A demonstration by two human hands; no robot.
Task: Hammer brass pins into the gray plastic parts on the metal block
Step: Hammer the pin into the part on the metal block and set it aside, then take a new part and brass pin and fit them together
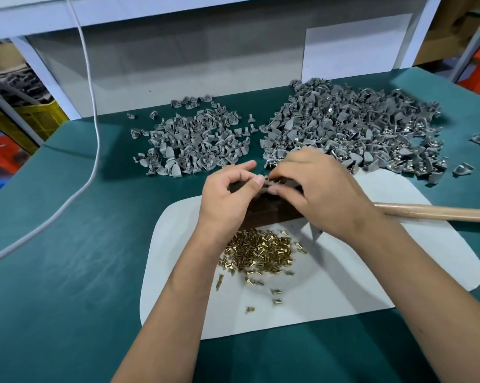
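My left hand (227, 194) and right hand (313, 189) each pinch at a gray part (269, 183), I think, on the metal block (263, 214), so it sits steady. Brass pins (261, 251) wait close by on the bench (67, 272).

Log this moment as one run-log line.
step: seating part | left hand: pinching gray plastic part | right hand: steadying it on metal block | brass pins: piled nearer | hammer handle: lying right

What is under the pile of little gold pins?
The brass pins lie on a white mat spread over the green table. Just beyond them stands the dark metal block; both hands cover its top.
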